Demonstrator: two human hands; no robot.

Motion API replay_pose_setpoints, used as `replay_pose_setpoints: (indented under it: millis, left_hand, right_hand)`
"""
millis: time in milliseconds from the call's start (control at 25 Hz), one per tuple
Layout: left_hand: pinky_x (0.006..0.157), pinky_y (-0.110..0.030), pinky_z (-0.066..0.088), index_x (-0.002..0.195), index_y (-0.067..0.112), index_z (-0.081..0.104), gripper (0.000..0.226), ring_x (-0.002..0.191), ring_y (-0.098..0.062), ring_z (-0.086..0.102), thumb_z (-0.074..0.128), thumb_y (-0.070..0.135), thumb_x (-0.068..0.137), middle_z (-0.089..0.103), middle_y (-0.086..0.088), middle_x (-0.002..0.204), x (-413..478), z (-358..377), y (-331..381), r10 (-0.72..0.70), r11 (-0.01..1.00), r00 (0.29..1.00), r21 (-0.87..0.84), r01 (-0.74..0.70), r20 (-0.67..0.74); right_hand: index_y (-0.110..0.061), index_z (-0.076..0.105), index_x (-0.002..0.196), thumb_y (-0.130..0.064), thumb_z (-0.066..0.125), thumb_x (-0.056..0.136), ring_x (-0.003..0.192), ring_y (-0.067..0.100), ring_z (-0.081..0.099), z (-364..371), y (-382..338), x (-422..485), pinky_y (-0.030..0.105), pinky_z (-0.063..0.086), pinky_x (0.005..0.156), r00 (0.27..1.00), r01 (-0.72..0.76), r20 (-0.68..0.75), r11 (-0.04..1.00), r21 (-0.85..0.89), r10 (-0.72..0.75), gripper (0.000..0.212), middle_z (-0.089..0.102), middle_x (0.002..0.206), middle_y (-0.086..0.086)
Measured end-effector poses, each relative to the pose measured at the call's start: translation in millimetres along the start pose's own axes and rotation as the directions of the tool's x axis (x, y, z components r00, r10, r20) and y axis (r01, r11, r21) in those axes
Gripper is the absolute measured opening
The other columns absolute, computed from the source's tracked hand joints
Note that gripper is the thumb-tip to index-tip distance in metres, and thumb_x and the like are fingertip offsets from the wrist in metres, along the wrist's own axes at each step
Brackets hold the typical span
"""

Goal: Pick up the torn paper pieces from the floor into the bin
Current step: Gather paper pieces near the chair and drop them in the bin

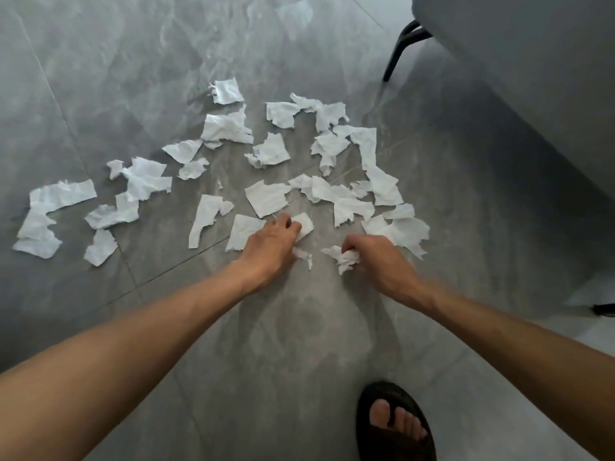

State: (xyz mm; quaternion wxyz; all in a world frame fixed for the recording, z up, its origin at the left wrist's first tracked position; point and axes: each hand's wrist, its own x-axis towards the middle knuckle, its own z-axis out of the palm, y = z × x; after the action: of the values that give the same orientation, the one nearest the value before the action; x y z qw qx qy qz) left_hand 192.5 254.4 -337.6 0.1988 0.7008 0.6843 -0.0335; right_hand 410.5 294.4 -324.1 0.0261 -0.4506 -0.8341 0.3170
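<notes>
The floor (100, 78) is grey stone-look tile, smooth and glossy, with pale veining and soft reflections; the paper (269, 197) strewn on it is thin, white, matt and creased, with ragged torn edges; the wad (346, 257) is crumpled tight; far right, a black leg (396, 51) looks like metal, under a smooth matt grey seat (515, 61); the near sandal (369, 414) is matt black.

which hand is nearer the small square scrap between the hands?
Left. The left hand has its fingertips on the square scrap; the right hand sits apart to its right, nearer the person, gripping a crumpled wad.
</notes>
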Motion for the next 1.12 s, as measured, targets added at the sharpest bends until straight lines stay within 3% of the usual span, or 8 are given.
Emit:
replay_pose_setpoints:
  millis: [120,240,360,560,680,920,1000,1120]
  left_hand:
    - [0.066,-0.037,0.043,0.098,0.012,0.056,0.019,0.09,-0.035,0.059,0.064,0.013,0.081,0.061,-0.014,0.104,2.9,4.6,-0.8,0.023,0.991,1.0,-0.133,-0.023,-0.001]
    - [0.07,-0.038,0.048,0.09,0.01,0.064,0.007,0.086,-0.033,0.061,0.062,0.013,0.084,0.066,-0.013,0.096,-9.1,0.8,1.4,-0.004,0.968,1.0,-0.249,-0.001,-0.018]
    - [0.065,-0.032,0.043,0.083,0.016,0.065,0.003,0.075,-0.019,0.058,0.068,0.018,0.083,0.063,0.0,0.081,-34.4,-11.2,-11.7,-0.055,0.946,0.993,-0.324,0.019,-0.103]
    - [0.064,-0.03,0.041,0.084,0.019,0.066,0.008,0.071,-0.014,0.053,0.071,0.025,0.082,0.062,0.004,0.081,-70.4,-30.5,-45.1,-0.202,0.921,0.968,-0.366,0.136,-0.147]
    - [0.065,-0.032,0.049,0.081,0.022,0.065,0.007,0.073,-0.017,0.061,0.071,0.026,0.082,0.062,0.007,0.075,-81.5,-38.3,-53.4,-0.256,0.891,0.958,-0.416,0.181,-0.131]
    - [0.062,-0.028,0.045,0.077,0.024,0.064,0.009,0.07,-0.014,0.062,0.072,0.023,0.08,0.062,0.009,0.071,-99.2,-50.8,-58.9,-0.234,0.891,0.966,-0.422,0.169,-0.106]
    - [0.061,-0.027,0.044,0.077,0.021,0.065,0.007,0.069,-0.014,0.062,0.071,0.02,0.079,0.063,0.007,0.07,-109.5,-58.3,-67.2,-0.225,0.895,0.972,-0.41,0.176,-0.073]
    - [0.058,-0.024,0.041,0.079,0.017,0.066,0.005,0.068,-0.015,0.061,0.071,0.018,0.08,0.065,0.004,0.071,-126.0,-77.9,-83.1,-0.223,0.907,0.974,-0.376,0.19,-0.046]
  right_hand:
    - [-0.02,0.062,0.103,-0.01,0.069,0.077,0.079,0.011,0.06,1.8,9.5,10.3,0.01,0.039,0.063,0.982,-0.125,-0.113,0.968,0.218,0.152,0.029,0.064,0.089,-0.006]
    - [-0.023,0.052,0.117,-0.012,0.067,0.078,0.087,0.017,0.056,10.5,12.6,15.8,0.023,0.042,0.072,0.991,-0.137,0.003,0.986,0.098,0.137,0.043,0.058,0.102,-0.003]
    - [-0.019,0.056,0.106,-0.017,0.065,0.083,0.09,0.024,0.058,18.0,12.2,15.9,0.036,0.05,0.075,0.997,-0.007,0.077,0.992,-0.128,0.017,0.025,0.057,0.107,0.003]
    - [-0.015,0.065,0.09,-0.019,0.065,0.077,0.102,0.027,0.053,18.5,-9.1,24.9,0.032,0.044,0.076,0.97,0.235,0.004,0.941,-0.243,-0.241,0.014,0.057,0.112,0.008]
    - [-0.018,0.067,0.088,-0.023,0.068,0.075,0.111,0.029,0.051,30.8,-26.3,23.3,0.037,0.047,0.088,0.925,0.379,0.118,0.897,-0.229,-0.361,0.014,0.058,0.124,0.009]
    - [-0.013,0.061,0.089,-0.008,0.065,0.072,0.089,0.028,0.06,46.1,-39.2,26.5,0.036,0.048,0.071,0.891,0.401,0.283,0.907,-0.129,-0.354,0.018,0.062,0.095,0.008]
    - [-0.011,0.06,0.095,-0.006,0.061,0.074,0.086,0.03,0.061,48.3,-51.2,37.6,0.037,0.048,0.07,0.89,0.402,0.272,0.911,-0.087,-0.367,0.022,0.063,0.094,0.009]
    - [-0.009,0.05,0.122,-0.002,0.061,0.076,0.096,0.032,0.06,58.1,-79.8,70.2,0.037,0.046,0.078,0.916,0.373,0.178,0.926,-0.057,-0.358,0.048,0.064,0.107,0.014]
